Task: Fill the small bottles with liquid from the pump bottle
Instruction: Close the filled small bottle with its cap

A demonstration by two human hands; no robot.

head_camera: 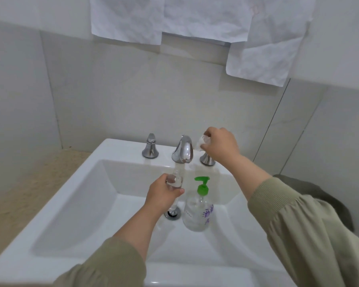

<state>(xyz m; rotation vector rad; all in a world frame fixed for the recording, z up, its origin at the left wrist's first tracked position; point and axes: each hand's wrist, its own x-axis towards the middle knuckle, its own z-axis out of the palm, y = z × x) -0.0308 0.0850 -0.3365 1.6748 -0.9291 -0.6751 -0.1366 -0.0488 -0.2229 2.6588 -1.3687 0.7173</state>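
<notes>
Your L hand grips a small clear bottle upright over the basin of the sink. Fingers and thumb are curled round its body, w/ the open neck up, just below and in front of the chrome spout. Contents too faint to read. Your R hand hovers above the R tap handle at the sink's back edge. Its fingertips pinch a small clear plastic piece; cap or second btl, can't tell.

Green-topped pump bottle, clear w/ blue lettering, stands upright on the basin floor. It sits just R of the drain and just beside your L thumb. L tap handle stands alone toward the sink's back-L corner.

Olive sleeves cover both forearms, stopping short of the wrists. Beige counter runs along the sink's L edge. Dark cloth item lies past the R edge, partly behind your R sleeve. Crumpled white paper sheets hang on the tiled wall above.
</notes>
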